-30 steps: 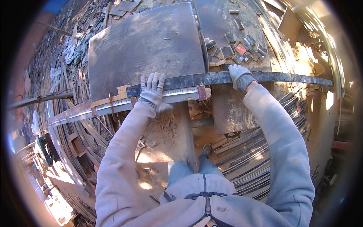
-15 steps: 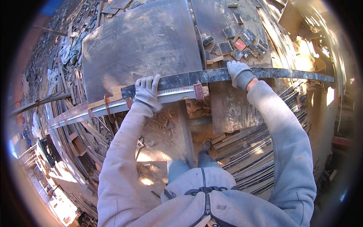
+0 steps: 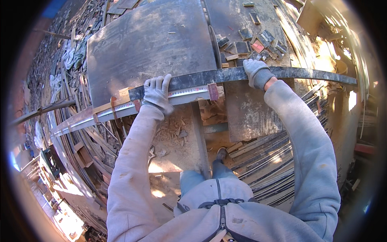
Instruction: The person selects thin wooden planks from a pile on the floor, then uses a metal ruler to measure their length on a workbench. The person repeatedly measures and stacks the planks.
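A long dark-faced wooden strip [image 3: 201, 78] lies crosswise in front of me, running from left of centre to the far right. My left hand [image 3: 158, 93], in a pale work glove, grips it near its left end, the fingers laid over the top. Farther right, my right hand [image 3: 258, 73], gloved too, is closed over the same strip. Along the strip's near side runs a metal rail with a white measuring tape [image 3: 187, 92] on it. A reddish-brown block [image 3: 213, 91] sits at the right end of that rail.
Beyond the strip spreads a large dark panel [image 3: 153, 44]. Several short wood offcuts [image 3: 258, 45] are scattered on a second panel at the far right. Long narrow strips [image 3: 266, 165] are stacked by my right leg, and scrap wood [image 3: 92, 149] piles up on the left.
The strip's middle and right part has shifted slightly away from me, with my right hand on it. My left hand keeps its hold near the left end.
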Tool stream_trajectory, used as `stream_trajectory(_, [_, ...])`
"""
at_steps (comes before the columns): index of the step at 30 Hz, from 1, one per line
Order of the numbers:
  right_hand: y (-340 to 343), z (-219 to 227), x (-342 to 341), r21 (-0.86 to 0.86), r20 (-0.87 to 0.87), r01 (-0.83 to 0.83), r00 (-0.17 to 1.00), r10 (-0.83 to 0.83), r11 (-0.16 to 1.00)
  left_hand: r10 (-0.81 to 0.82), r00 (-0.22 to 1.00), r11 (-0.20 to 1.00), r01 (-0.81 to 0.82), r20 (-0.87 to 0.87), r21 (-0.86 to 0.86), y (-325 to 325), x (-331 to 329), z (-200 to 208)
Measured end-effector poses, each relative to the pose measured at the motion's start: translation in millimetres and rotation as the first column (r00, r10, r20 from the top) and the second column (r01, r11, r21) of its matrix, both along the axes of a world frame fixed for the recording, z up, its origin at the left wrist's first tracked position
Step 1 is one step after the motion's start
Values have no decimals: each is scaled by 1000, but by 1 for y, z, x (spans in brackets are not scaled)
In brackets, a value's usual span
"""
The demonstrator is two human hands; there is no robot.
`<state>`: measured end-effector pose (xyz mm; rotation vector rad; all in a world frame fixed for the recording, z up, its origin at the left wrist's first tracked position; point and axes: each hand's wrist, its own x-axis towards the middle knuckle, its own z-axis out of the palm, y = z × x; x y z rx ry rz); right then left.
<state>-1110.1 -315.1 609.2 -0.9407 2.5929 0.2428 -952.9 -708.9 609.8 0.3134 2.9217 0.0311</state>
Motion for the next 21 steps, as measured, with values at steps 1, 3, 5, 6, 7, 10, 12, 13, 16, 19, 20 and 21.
stream_trajectory(1, [-1,2,0,7,5,8,1000,-8,1000,-6,1000,1000,6,-16,3,0,-1,1])
stream_trajectory(3, [-4,4,0,44,21,22,1000,-23,999,1,1000,1000,-1,-13,-17,2,0,1])
stream_trajectory(5, [-5,4,0,52,2,23,1000,-23,998,10,1000,999,-10,-9,-50,3,1,1])
stream_trajectory(6, [-5,4,0,70,6,24,1000,-25,997,13,1000,998,-14,-6,-69,4,1,1])
stream_trajectory(7, [-4,2,1,53,-3,32,999,-32,998,15,1000,997,-15,-4,-75,4,2,0])
stream_trajectory(10, [-2,-4,2,28,-13,52,999,-52,998,22,1000,995,-23,-3,-97,5,2,-2])
stream_trajectory(12, [-2,-7,1,6,-34,56,998,-56,998,34,999,992,-35,-9,-121,5,0,-3])
stream_trajectory(13, [-3,-7,-1,-20,-45,61,997,-61,998,31,999,992,-32,-10,-121,5,-1,-2])
stream_trajectory(16, [-7,-8,-11,-91,-106,76,991,-85,993,35,999,990,-37,-17,-136,6,-3,0])
stream_trajectory(19, [-4,-8,-19,-138,-153,134,976,-154,981,59,998,975,-56,9,-213,11,-4,1])
stream_trajectory(20, [1,-10,-17,-152,-186,115,972,-142,982,42,998,981,-49,-38,-189,10,-7,1])
stream_trajectory(21, [7,-10,-16,-168,-144,155,973,-180,973,47,998,984,-52,-30,-170,11,-9,0])
